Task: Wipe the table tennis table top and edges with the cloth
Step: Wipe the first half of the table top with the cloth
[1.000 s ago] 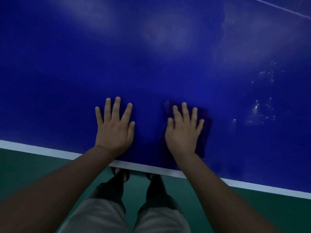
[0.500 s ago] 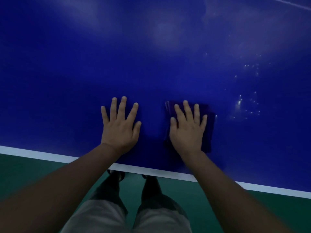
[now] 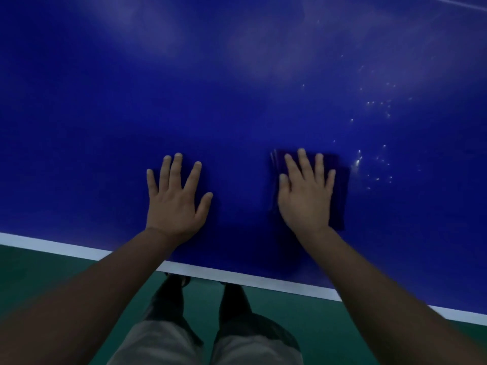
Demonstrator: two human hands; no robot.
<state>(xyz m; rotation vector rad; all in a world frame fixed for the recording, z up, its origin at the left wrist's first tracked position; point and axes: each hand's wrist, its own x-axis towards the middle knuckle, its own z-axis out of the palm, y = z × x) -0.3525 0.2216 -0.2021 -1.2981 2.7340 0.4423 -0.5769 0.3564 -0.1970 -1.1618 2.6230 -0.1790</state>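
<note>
Head view: right hand (image 3: 305,196) pressed flat, fingers spread, on dark purple folded cloth (image 3: 340,191); left hand (image 3: 175,201) spread on glossy blue table (image 3: 237,101). Droplets (image 3: 374,164) risked being missed; cloth possibly bunched under uneven pressure.

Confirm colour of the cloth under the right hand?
Dark purple cloth, slightly darker than the blue table top; head view, the only one.

Both hands lie flat on the table (image 3: 237,101), side by side and apart, near its closest edge. The left hand (image 3: 175,204) rests bare on the top. The right hand (image 3: 305,196), at its 3 o'clock, lies on the cloth (image 3: 340,196), which shows past it at 3 and 12 o'clock. Droplets (image 3: 374,164) sit on the top at the cloth's 2 o'clock. The edge line (image 3: 237,276) runs behind the wrists, at 6 o'clock. Below it the legs (image 3: 205,338) stand on the floor (image 3: 39,264).
</note>
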